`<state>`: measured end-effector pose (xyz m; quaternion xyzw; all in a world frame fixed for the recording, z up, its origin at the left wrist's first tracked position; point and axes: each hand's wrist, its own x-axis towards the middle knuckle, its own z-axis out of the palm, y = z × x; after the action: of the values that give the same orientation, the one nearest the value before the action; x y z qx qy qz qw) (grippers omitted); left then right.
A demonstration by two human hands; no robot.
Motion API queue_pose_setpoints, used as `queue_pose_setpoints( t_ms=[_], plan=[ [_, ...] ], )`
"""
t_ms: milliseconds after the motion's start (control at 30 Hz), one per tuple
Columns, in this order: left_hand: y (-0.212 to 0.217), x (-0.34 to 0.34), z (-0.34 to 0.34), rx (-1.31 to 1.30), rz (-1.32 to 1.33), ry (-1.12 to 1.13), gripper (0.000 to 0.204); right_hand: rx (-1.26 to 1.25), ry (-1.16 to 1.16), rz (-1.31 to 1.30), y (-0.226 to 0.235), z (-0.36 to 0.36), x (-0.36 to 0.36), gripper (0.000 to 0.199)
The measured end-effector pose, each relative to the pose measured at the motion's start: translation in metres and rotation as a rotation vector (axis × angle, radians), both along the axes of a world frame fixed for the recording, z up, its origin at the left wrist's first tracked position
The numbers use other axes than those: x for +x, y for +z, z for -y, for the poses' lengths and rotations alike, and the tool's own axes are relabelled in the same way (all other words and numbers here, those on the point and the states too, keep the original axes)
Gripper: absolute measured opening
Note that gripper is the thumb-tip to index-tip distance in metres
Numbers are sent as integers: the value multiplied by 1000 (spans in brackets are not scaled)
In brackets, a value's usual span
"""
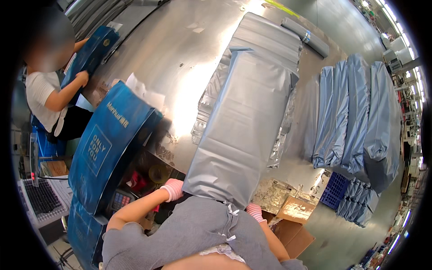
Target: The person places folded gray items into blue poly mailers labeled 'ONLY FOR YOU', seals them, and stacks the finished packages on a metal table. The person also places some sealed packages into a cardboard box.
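A large grey plastic bag [243, 135] lies lengthwise before me on top of a stack of similar bags [265, 38]. My left hand [173, 189], in a pink-and-white striped glove, is closed at the bag's near left corner. At the near right corner my right hand [255, 212], gloved the same way, grips the edge, its fingertips hidden by the plastic. Between the two hands, the bag's near end reaches my grey top and droops in creases. Whether anything is inside it cannot be made out.
Blue printed packages [108, 144] stand at my left, near a calculator [120, 200] and a keyboard [42, 198]. A co-worker [49, 92] handles another blue package. Several wrapped grey-blue bundles [355, 117] stand at right. Cardboard boxes [294, 211] sit by my right arm; a grey roll [306, 38] lies beyond.
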<state>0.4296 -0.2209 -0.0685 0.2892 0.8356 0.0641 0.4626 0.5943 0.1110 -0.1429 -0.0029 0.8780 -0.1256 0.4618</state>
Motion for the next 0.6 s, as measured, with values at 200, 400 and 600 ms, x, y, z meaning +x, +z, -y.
queue_pose_setpoints(
  t_ms=[200,400,600],
  plan=[
    [-14,7,-52,723,-425,-96,22,-181,223,-616,52,32,-82,42],
    [22,-47,-83,771,-148,334,28,-301,-131,-450,75,9,-132,33],
    [-13,-22,15,896,563,1171,24,71,-395,-654,38,-101,-22,24]
  ],
)
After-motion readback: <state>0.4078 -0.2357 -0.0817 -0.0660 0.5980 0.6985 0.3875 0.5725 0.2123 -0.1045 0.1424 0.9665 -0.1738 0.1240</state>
